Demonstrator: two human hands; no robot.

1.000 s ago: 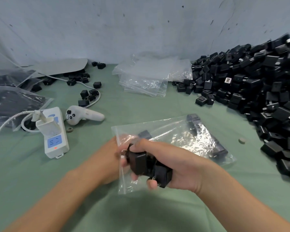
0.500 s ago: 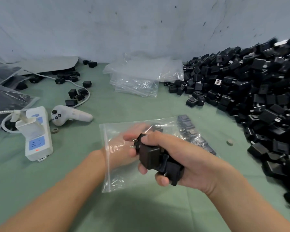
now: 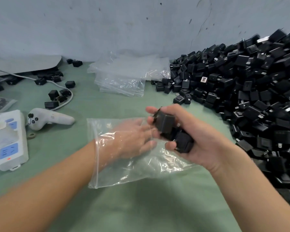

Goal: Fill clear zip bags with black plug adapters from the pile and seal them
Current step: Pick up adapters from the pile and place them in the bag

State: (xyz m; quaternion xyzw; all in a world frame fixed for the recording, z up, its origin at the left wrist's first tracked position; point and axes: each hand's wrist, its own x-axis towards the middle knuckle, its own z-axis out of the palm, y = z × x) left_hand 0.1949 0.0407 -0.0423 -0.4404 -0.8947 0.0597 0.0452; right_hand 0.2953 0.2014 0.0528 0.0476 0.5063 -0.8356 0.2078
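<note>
Clenched round a cluster of black plug adapters [image 3: 172, 131], right hand [image 3: 199, 139], palm turned up, fingers curled, poised above the right end of the clear zip bag [image 3: 137, 168]. Seen through the plastic, left hand [image 3: 132, 138], fingers straight and spread, gripping nothing; inside the bag or beneath it, cannot tell. Bag lying on the green table [image 3: 141, 206], apparently unsealed; contents at its far end hidden behind the right hand. Judged mid-fill: handful yet to go in, sealing ahead. Further out, huge pile [image 3: 249, 91] at right, spare bags [image 3: 124, 77] behind.
</note>
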